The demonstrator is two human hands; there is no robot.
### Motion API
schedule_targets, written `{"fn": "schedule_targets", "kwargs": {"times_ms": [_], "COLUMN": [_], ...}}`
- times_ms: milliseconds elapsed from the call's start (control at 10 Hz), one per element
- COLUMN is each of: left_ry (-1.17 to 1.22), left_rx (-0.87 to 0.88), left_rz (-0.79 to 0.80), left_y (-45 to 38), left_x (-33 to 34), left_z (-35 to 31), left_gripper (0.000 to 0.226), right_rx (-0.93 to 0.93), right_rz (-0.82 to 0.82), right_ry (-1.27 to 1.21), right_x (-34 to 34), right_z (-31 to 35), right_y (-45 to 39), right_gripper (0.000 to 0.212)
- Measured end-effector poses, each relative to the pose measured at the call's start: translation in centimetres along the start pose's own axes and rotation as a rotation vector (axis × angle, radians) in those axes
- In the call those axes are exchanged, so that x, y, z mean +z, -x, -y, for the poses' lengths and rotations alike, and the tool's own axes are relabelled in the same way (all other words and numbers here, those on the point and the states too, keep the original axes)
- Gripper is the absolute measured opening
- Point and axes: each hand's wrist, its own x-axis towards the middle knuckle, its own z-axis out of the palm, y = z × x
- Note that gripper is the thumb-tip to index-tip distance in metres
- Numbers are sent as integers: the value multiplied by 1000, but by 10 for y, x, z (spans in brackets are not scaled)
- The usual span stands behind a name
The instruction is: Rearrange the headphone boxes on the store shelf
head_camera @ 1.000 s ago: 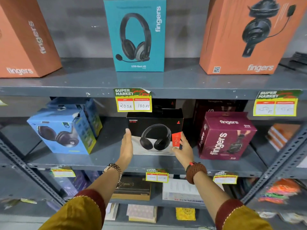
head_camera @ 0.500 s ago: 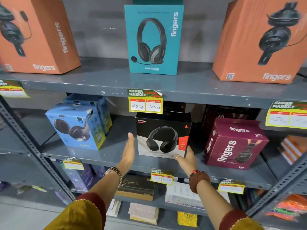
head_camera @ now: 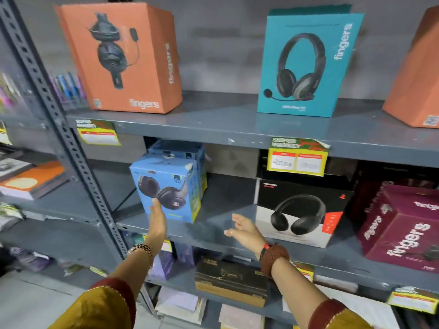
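Observation:
On the middle shelf (head_camera: 221,224) stand a light blue headphone box (head_camera: 169,184), a black and white headphone box (head_camera: 301,210) and a maroon "fingers" box (head_camera: 403,229). My left hand (head_camera: 156,217) is open, with its fingertips against the lower left front of the blue box. My right hand (head_camera: 242,230) hovers open over the bare shelf between the blue and black boxes, holding nothing. On the top shelf stand an orange box (head_camera: 128,58), a teal box (head_camera: 308,65) and part of another orange box (head_camera: 418,74).
A second blue box (head_camera: 187,150) stands behind the front one. A slotted steel upright (head_camera: 59,129) runs down the left. Yellow price tags (head_camera: 298,160) hang on the shelf edges. Books (head_camera: 31,179) lie on the left bay, and dark boxes (head_camera: 231,281) on the shelf below.
Both hands left the black and white box, which stays on the shelf. My left hand moved left to the blue box, my right hand followed, and the view swung left.

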Motion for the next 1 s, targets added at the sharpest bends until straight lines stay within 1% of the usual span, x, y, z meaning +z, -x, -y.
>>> {"fn": "schedule_targets", "kwargs": {"times_ms": [100,200,300,400,500,600,800,900,1000], "left_ry": [9,24,83,55,34,57,-24,-46,-125], "left_rx": [-35,-49,-18,6,33,51,21,81,193], "left_rz": [19,68,261,331,324,330,381,400,313], "left_y": [-71,-96,-83,-78,-92,-94,-123,-101,-78], "left_x": [-58,-85,-104,-104,-108,-111,-117,-118,-116], "left_z": [-6,-17,-58,-66,-53,-44,-17,-38,-49], "left_gripper": [106,111,102,81,91,85,81,82,78], "right_rx": [-39,-73,-102,-122,-149,-157,-173,-165,-157], "right_rz": [19,-23,-138,-168,-192,-214,-251,-239,-271], "right_ry": [-92,-149,-202,-211,-217,-242,-296,-266,-191], "right_x": [67,100,136,145,163,169,171,171,172], "right_z": [34,48,63,64,64,65,72,74,77], "right_y": [-24,-36,-50,-54,-62,-65,-69,-70,-62], "right_gripper": [76,83,89,88,90,91,93,92,86]}}
